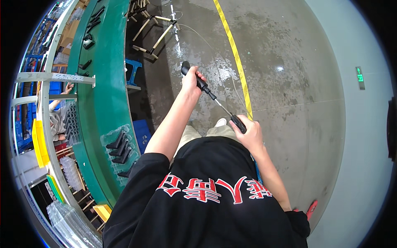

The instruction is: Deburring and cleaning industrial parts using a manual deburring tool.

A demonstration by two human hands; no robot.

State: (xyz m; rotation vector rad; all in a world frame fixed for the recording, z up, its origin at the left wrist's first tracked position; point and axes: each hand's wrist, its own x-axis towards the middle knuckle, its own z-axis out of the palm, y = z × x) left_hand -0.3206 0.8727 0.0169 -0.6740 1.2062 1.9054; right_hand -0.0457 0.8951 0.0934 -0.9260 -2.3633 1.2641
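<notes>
Both hands [191,81] [249,133] grip a black telescopic rod [213,97].

Black-handled tool [211,96] — thin metal shaft, slanting, gripped both ends.

Polished grey concrete floor [289,82], glossy with light reflections. 1 yellow line [235,53] runs across it. A curved green conveyor belt [103,82] stands at left, beside a grey metal frame [45,76] and blue crates [142,132].
</notes>
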